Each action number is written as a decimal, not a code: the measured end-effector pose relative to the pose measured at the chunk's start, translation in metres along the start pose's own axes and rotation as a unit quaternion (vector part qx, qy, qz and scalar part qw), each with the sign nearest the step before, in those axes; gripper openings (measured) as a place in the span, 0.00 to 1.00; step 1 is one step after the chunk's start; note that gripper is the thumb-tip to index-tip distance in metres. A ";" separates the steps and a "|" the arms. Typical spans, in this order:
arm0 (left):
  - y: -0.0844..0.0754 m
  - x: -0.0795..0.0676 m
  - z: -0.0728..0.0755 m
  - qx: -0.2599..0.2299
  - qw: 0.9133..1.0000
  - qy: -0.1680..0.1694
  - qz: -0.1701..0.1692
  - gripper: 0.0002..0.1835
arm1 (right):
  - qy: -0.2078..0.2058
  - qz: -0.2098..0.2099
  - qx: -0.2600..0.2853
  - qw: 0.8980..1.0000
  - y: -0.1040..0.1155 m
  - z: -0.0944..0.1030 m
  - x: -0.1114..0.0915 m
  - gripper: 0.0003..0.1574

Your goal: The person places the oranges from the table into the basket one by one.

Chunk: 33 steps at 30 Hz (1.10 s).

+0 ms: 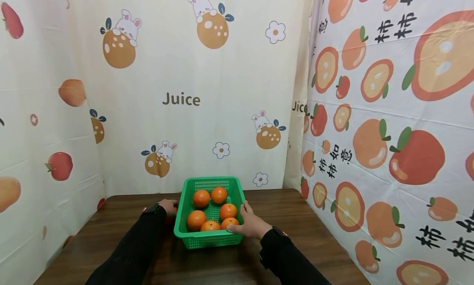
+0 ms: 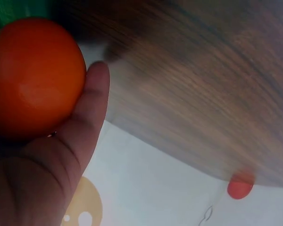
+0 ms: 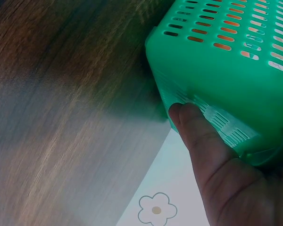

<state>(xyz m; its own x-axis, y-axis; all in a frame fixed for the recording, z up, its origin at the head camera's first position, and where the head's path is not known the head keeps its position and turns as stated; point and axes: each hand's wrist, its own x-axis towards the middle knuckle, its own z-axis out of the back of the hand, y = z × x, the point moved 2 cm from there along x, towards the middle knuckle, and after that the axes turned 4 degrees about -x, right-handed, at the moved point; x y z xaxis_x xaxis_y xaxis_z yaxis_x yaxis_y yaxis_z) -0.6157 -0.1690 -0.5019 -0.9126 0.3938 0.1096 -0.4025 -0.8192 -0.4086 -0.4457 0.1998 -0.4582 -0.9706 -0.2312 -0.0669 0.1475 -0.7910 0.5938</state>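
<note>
A green plastic basket (image 1: 212, 239) stands on the brown table with several oranges (image 1: 201, 198) lying in it. At its left side, my left hand (image 1: 169, 207) holds another orange (image 2: 35, 77), which fills the corner of the left wrist view; the thumb lies along the fruit, and the other fingers are hidden behind it. My right hand (image 1: 253, 224) holds the basket by its near right corner. Its thumb reaches over the rim, while the fingers lie along the outer right wall, as the right wrist view shows.
The wooden table (image 1: 296, 235) extends on both sides of the basket. Cream cloth printed with rabbits and fruit (image 1: 237, 83) hangs behind it, and more fruit-printed cloth (image 1: 370, 153) borders the right and left sides.
</note>
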 end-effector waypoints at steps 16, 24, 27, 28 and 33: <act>-0.013 -0.051 0.017 0.023 0.998 0.008 0.060 0.12 | -0.003 0.013 -0.005 1.000 0.000 -0.001 0.001 0.72; -0.027 -0.072 0.020 0.002 0.997 0.000 0.082 0.16 | -0.004 0.008 0.009 1.000 0.001 0.000 -0.002 0.70; -0.027 -0.076 0.019 0.002 0.996 0.006 0.093 0.16 | -0.005 0.009 0.009 1.000 0.001 0.002 -0.002 0.71; -0.027 -0.076 0.018 -0.002 0.995 0.008 0.098 0.15 | -0.005 0.009 0.007 1.000 0.001 0.002 -0.003 0.71; -0.025 -0.079 0.013 -0.011 0.994 0.014 0.112 0.17 | -0.005 0.007 0.006 1.000 0.000 0.001 -0.004 0.72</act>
<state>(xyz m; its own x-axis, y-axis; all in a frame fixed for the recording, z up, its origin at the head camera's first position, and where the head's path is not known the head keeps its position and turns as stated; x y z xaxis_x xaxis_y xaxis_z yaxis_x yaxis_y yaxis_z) -0.5347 -0.1853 -0.4888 -0.9768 0.2137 -0.0119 -0.1868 -0.8781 -0.4404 -0.4426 0.2017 -0.4571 -0.9704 -0.2360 -0.0507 0.1584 -0.7809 0.6042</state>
